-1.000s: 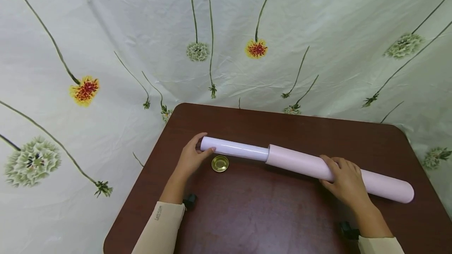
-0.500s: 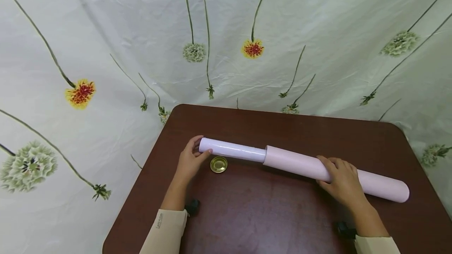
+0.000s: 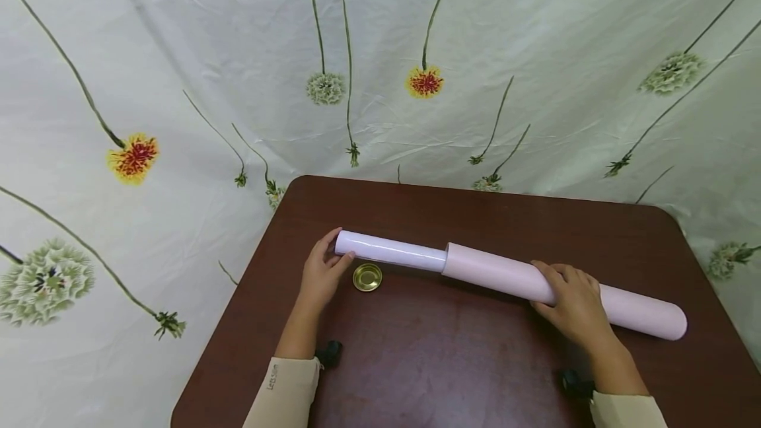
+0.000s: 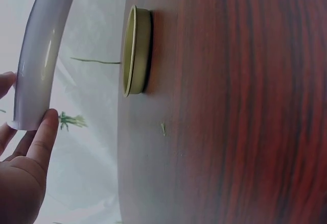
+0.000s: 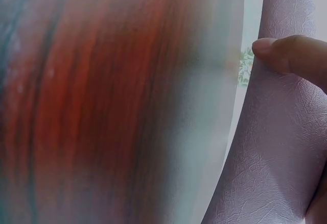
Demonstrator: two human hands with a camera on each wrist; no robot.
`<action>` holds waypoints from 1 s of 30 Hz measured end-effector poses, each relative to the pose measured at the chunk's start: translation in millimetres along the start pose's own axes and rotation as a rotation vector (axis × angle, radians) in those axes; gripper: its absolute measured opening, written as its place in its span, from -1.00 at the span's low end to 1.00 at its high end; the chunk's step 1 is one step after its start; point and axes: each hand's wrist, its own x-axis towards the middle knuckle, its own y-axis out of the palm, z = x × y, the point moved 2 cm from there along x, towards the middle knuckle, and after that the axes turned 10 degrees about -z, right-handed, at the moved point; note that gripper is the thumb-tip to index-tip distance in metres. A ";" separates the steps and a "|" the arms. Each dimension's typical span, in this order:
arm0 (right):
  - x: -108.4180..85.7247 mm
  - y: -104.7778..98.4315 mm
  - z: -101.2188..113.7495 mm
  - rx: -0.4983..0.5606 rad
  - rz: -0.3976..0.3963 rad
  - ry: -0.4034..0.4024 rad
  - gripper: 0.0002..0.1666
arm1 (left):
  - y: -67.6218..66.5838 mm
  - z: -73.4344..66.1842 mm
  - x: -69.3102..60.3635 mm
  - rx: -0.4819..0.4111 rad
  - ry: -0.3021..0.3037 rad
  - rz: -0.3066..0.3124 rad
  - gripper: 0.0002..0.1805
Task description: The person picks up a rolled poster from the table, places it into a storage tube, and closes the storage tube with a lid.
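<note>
A glossy white roll (image 3: 392, 251), which looks like rolled paper or film, sticks out of the left end of a pink tube (image 3: 493, 274) with a creased, leathery surface. My left hand (image 3: 321, 273) holds the roll's far left end between thumb and fingers. Around the middle of the pink tube, my right hand (image 3: 573, 302) grips with its thumb on the near side. How far the roll reaches inside the tube is hidden. Below the roll, close to my left hand, a round gold lid (image 3: 367, 277) lies on the table, its raised rim showing in the left wrist view.
The dark reddish-brown table (image 3: 440, 362) has rounded corners. Behind it and to its left hangs a white cloth (image 3: 250, 38) printed with flowers and stems. A tiny light scrap (image 4: 163, 128) lies on the table near the lid in the left wrist view.
The whole scene has shifted slightly left as the head view moved. Both hands keep their hold, and the roll shows about the same length outside the tube.
</note>
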 end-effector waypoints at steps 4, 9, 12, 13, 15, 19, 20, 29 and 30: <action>0.9 0.8 -0.2 0.004 0.007 0.009 -0.01 | 1.1 -0.1 -0.4 -0.012 -0.009 -0.008 -0.35; 1.7 1.9 -0.6 -0.001 0.007 0.009 -0.02 | 1.4 -4.4 -1.4 -0.039 -0.049 0.006 -0.34; 1.7 3.0 -1.3 -0.002 0.006 0.009 -0.03 | 1.6 -6.7 -1.6 -0.042 -0.073 0.019 -0.33; 1.7 3.4 -1.6 -0.002 0.006 0.010 -0.03 | 1.7 -6.8 -1.5 -0.046 -0.079 0.022 -0.33; 1.8 3.8 -2.1 -0.001 0.006 0.010 -0.02 | 1.9 -6.1 -1.4 -0.052 -0.085 0.025 -0.32; 3.3 5.2 -3.2 -0.002 0.009 0.011 -0.03 | 3.3 -2.4 -1.5 -0.074 -0.081 0.023 -0.33; 4.0 5.5 -3.4 0.001 0.010 0.014 -0.03 | 3.9 -1.6 -1.6 -0.078 -0.076 0.021 -0.34; 6.5 9.6 -4.1 0.001 0.024 0.010 -0.05 | 8.9 -1.4 -4.3 -0.119 -0.071 0.025 -0.36; 6.4 9.8 -3.9 -0.001 0.025 0.009 -0.05 | 9.4 -1.4 -4.4 -0.120 -0.074 0.028 -0.35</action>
